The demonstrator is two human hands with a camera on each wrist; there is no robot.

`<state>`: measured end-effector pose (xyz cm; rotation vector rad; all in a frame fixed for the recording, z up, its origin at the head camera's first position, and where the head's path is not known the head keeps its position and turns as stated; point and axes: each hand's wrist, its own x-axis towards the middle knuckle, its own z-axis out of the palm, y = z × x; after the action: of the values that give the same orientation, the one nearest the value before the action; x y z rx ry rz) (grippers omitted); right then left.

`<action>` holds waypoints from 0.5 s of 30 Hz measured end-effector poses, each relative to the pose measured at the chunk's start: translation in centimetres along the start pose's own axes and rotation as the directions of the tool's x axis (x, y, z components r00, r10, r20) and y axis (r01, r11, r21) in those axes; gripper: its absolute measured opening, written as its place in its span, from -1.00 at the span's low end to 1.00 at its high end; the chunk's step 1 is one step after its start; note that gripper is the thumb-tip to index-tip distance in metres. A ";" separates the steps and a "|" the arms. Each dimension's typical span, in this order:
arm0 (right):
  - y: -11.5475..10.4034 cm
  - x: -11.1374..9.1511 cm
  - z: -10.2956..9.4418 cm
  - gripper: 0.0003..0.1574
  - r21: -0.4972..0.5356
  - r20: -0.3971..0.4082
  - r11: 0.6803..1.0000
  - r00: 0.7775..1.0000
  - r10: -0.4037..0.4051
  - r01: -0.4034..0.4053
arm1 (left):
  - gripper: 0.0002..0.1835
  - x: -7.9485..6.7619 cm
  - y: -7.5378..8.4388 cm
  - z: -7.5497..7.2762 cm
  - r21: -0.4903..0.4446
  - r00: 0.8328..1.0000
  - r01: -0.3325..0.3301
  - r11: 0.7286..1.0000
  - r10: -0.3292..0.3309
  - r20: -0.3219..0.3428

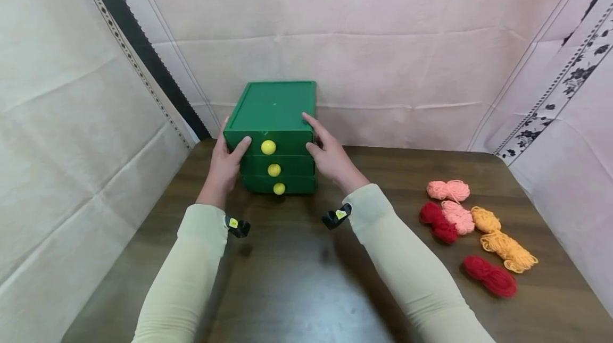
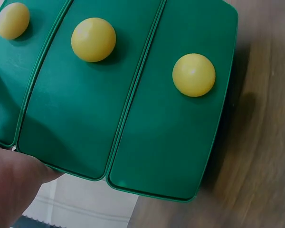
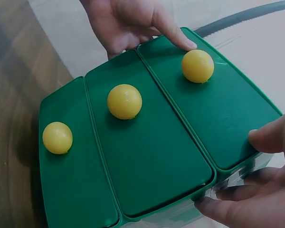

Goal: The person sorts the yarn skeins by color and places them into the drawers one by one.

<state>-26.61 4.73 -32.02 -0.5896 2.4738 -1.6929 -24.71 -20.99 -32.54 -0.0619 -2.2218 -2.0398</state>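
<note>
Pale cloth hangs behind the wooden worktop. Left hand and right hand grip the green three-drawer cabinet at opposite sides; it is directly between them, yellow knobs in front.

Bright, glare on tabletop, soft shadows

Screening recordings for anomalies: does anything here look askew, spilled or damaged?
Nothing stands out: the left hand and right hand hold the green drawer unit, its three drawers look closed, and the yarn bundles lie on the table with no visible spill or damage.
</note>
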 end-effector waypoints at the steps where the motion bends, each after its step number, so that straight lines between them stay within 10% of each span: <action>1: 0.0 -0.2 -0.2 -0.22 0.003 0.000 1.000 1.000 0.002 -0.002 | -0.16 0.0 0.0 0.3 -0.011 1.000 -0.007 1.000 0.007 0.004; 15: 0.5 -2.1 -2.9 -0.24 0.023 -0.023 1.000 1.000 0.020 -0.020 | -0.17 -0.1 -0.3 3.5 -0.072 0.997 -0.063 0.995 0.066 0.031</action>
<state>-25.62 8.23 -31.65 -0.5443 2.4644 -1.7274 -24.92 -17.53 -33.08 -0.1734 -2.1369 -2.0974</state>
